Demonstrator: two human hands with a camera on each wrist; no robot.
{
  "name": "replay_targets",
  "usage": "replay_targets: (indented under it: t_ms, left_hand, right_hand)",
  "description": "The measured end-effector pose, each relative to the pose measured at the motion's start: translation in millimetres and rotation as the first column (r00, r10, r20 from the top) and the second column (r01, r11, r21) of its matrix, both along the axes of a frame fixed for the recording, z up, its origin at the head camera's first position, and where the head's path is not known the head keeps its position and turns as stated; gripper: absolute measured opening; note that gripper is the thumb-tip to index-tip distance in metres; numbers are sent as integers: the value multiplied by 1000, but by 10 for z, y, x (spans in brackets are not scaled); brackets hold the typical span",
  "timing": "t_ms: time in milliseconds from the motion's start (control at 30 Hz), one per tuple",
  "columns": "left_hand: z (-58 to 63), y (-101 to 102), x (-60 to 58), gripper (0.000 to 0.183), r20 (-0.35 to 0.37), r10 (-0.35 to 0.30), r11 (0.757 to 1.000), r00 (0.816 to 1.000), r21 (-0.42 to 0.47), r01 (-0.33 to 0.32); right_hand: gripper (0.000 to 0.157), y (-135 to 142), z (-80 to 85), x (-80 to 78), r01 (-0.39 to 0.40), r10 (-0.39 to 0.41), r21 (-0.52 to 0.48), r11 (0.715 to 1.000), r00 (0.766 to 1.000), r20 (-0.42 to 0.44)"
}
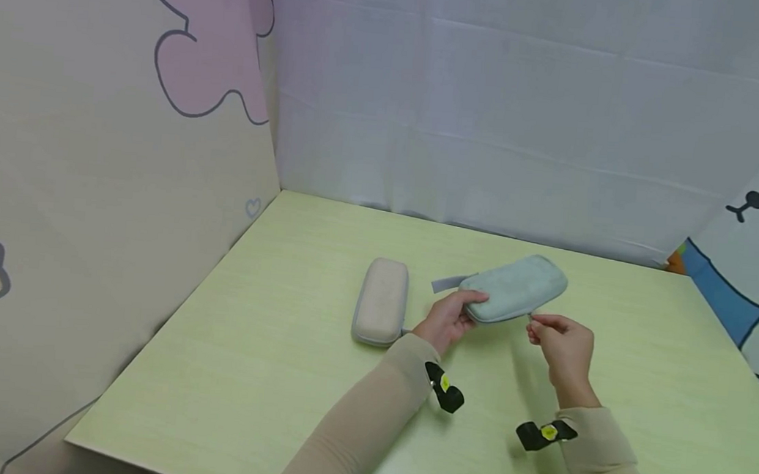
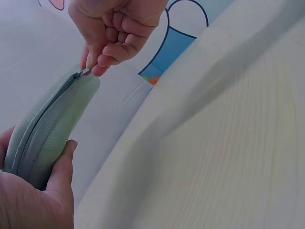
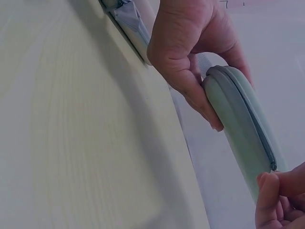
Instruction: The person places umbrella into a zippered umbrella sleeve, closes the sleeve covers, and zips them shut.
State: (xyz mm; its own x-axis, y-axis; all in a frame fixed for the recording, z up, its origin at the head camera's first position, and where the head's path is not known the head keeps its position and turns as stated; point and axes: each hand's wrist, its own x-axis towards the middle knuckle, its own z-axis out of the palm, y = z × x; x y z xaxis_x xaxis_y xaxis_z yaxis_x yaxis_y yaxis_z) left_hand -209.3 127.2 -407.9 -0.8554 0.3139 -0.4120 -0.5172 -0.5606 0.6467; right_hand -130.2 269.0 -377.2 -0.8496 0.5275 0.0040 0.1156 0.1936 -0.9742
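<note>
A pale green zippered pencil case point(image 1: 515, 287) is held tilted above the table. My left hand point(image 1: 446, 319) grips its left end, thumb on top and fingers beneath. With thumb and forefinger my right hand point(image 1: 563, 349) pinches the small zipper pull point(image 2: 85, 72) on the case's near edge. In the right wrist view the zipper seam point(image 3: 252, 117) runs along the case's side between the two hands; how far it is unzipped I cannot tell. A grey strap point(image 1: 450, 282) sticks out from the case's left end.
A beige zippered case point(image 1: 382, 299) lies on the light wooden table point(image 1: 244, 374), left of my left hand. A white curtain point(image 1: 494, 113) stands behind the table, and a wall with cartoon shapes point(image 1: 126, 175) along the left. Another cartoon panel point(image 1: 746, 292) borders the right.
</note>
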Motion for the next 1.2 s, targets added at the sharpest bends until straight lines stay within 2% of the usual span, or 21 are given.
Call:
replay_targets:
  t_ms: [433, 600, 867, 1200]
  left_hand:
    - [-16, 15, 13, 32, 3, -4, 1000, 1000, 19, 4]
    - [-16, 32, 26, 31, -2, 2, 1000, 1000, 24, -2]
    - [3, 41, 54, 33, 25, 50, 998, 998, 38, -51]
    - [35, 50, 61, 34, 37, 77, 996, 996, 49, -79]
  right_hand:
    - [19, -43, 3, 43, -38, 37, 113, 993, 999, 16]
    - [19, -50, -28, 41, -44, 42, 115, 992, 999, 17]
    - [19, -103, -42, 48, -71, 69, 139, 988, 997, 18]
    - [17, -181, -20, 69, -78, 78, 160, 984, 997, 6]
